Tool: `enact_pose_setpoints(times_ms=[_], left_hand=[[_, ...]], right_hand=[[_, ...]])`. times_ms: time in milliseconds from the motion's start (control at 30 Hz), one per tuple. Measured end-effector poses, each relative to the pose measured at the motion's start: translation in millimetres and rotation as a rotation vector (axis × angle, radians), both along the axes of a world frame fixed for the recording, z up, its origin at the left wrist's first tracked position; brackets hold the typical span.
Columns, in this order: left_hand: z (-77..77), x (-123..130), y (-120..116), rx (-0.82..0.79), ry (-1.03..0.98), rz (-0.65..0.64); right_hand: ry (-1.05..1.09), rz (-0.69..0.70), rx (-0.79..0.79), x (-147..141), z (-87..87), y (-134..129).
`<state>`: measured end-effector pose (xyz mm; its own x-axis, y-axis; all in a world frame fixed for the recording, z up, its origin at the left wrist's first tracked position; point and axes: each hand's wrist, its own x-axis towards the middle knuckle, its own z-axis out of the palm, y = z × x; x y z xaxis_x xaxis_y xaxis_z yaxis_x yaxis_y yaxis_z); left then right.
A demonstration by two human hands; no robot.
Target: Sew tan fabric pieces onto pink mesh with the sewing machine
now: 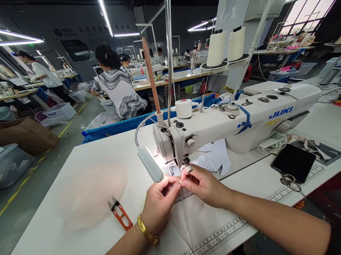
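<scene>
My left hand [162,196] and my right hand [203,184] meet just in front of the sewing machine's [204,122] needle area. Fingertips of both hands are pinched together on sheer pale fabric, mostly hidden by the fingers. From between them a narrow whitish strip [187,221] hangs toward the table's front edge. The machine's lamp [151,164] shines right above my left fingers. Left of my left hand lie orange thread snips [120,215], blades pointing away. Beyond them spreads a pile of sheer, pale pink fabric [94,192].
White paper pattern pieces [213,155] lie behind the needle area. To the right are a black phone [294,162], keys [289,180] and a coiled white cord [272,143]. A printed ruler [216,239] runs along the front edge. Thread cones [216,49] stand behind; a co-worker [118,84] sits ahead.
</scene>
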<state>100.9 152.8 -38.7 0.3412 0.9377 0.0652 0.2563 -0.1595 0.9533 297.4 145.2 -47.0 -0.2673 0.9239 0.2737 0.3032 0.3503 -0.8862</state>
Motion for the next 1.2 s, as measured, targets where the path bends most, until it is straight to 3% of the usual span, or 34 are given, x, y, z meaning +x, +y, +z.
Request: enact_pose_setpoints(times_ms=[533,733,1200], left_hand=[[5.1,1.0,0.6,0.071,0.007,0.038],[4.3,-0.4,0.7,0.088,-0.01,0.03],[4.4,-0.1,-0.7,0.061,-0.016,-0.009]], right_hand=[[-0.015,-0.001,-0.005,-0.7,3.4,-0.5],[0.052,0.023,-0.101,-2.0,6.9,-1.8],[0.046,-0.012,0.048,-0.8,-1.6,0.3]])
